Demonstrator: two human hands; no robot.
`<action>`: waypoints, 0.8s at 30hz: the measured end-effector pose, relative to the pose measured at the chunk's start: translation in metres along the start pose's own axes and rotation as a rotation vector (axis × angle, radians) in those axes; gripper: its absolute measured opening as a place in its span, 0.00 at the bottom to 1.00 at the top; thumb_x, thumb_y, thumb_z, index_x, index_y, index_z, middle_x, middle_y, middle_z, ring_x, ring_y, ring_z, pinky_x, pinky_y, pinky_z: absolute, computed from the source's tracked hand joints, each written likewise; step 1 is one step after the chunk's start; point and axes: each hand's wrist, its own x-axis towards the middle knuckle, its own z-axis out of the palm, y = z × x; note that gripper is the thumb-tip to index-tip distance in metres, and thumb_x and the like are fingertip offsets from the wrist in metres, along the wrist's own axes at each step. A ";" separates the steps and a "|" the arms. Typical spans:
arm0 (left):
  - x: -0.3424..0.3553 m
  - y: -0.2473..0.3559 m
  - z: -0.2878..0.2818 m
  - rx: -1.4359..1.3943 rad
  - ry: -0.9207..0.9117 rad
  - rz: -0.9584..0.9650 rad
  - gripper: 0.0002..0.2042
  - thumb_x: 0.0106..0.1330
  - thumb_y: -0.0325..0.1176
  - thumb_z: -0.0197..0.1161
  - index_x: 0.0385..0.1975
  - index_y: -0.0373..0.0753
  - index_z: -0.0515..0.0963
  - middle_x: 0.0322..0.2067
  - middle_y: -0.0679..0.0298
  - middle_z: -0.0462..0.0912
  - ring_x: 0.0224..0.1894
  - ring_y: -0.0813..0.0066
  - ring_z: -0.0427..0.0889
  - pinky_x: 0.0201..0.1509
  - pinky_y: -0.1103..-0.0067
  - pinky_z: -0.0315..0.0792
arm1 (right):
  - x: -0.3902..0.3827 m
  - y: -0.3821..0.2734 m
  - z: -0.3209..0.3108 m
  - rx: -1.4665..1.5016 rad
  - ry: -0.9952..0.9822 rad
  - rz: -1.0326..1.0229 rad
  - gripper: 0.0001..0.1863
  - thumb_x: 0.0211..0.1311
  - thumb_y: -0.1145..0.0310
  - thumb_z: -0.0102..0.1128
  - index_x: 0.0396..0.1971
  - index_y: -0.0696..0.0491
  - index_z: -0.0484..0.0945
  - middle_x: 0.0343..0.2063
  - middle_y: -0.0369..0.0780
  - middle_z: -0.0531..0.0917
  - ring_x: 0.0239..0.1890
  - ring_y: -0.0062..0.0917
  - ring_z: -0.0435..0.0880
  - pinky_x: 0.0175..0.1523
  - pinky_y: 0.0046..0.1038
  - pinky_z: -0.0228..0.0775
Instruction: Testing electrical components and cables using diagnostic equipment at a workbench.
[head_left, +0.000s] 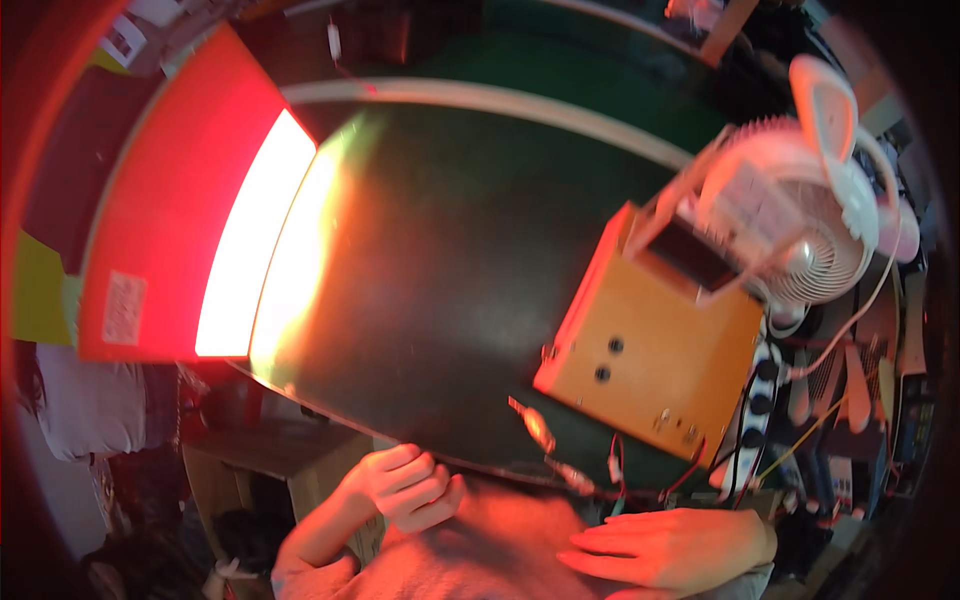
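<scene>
My left hand [411, 486] is curled closed at the near edge of the dark green work mat [430, 300]; whatever it holds, if anything, is hidden. My right hand [655, 548] lies over my lap, fingers stretched out. Between and above my hands, small connectors on leads [533, 423] lie near the mat's edge. To their right sits an orange metal box [650, 330] with dark round sockets and thin wires. At the left stands a red panel [160, 250] with a brightly glowing strip [255, 240] along its inner side, lighting the mat.
A white fan [822, 262] and a small screen device [690, 250] stand at the upper right. A power strip [757, 400] and tangled cables run beside the box. A pale rail [500, 110] crosses behind the mat. At the left, another person in a light shirt [90, 400] is partly visible.
</scene>
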 end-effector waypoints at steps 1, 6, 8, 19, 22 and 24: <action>-0.038 0.028 0.014 -0.053 0.002 -0.022 0.05 0.40 0.20 0.53 0.16 0.36 0.74 0.16 0.66 0.68 0.18 0.78 0.67 0.20 0.83 0.61 | 0.000 0.009 0.017 0.172 -0.039 -0.087 0.27 0.63 0.57 0.50 0.54 0.63 0.64 0.51 0.53 0.69 0.50 0.40 0.73 0.54 0.34 0.68; -0.121 0.100 0.095 -0.475 0.066 -1.520 0.18 0.55 0.34 0.64 0.41 0.31 0.69 0.33 0.53 0.74 0.36 0.60 0.75 0.39 0.74 0.71 | 0.022 0.051 0.112 0.403 0.196 0.242 0.25 0.63 0.61 0.52 0.56 0.59 0.65 0.51 0.49 0.72 0.52 0.37 0.73 0.55 0.33 0.67; -0.127 0.095 0.118 -0.689 0.035 -1.570 0.23 0.58 0.40 0.63 0.47 0.30 0.66 0.42 0.52 0.73 0.47 0.62 0.74 0.50 0.73 0.69 | 0.029 0.077 0.148 0.434 0.288 0.424 0.23 0.61 0.64 0.55 0.54 0.58 0.68 0.50 0.46 0.74 0.50 0.34 0.75 0.55 0.31 0.66; -0.153 0.082 0.137 -1.496 0.580 -2.096 0.21 0.48 0.26 0.59 0.45 0.38 0.69 0.28 0.67 0.73 0.34 0.75 0.72 0.41 0.78 0.67 | 0.027 0.149 0.225 0.200 0.944 1.092 0.17 0.62 0.67 0.44 0.45 0.58 0.76 0.43 0.45 0.80 0.46 0.31 0.79 0.51 0.28 0.68; -0.128 0.081 0.077 -1.475 0.634 -2.156 0.28 0.41 0.28 0.54 0.49 0.34 0.66 0.33 0.61 0.74 0.36 0.69 0.73 0.42 0.71 0.72 | 0.021 0.164 0.236 0.168 0.963 0.838 0.18 0.64 0.66 0.43 0.48 0.59 0.73 0.51 0.43 0.74 0.51 0.31 0.74 0.56 0.29 0.64; -0.110 0.082 0.025 -1.324 0.515 -2.332 0.26 0.38 0.37 0.53 0.43 0.35 0.73 0.36 0.59 0.76 0.39 0.65 0.75 0.41 0.70 0.72 | 0.032 0.170 0.241 0.446 1.044 0.833 0.18 0.63 0.66 0.46 0.50 0.58 0.72 0.52 0.43 0.74 0.52 0.31 0.73 0.58 0.29 0.62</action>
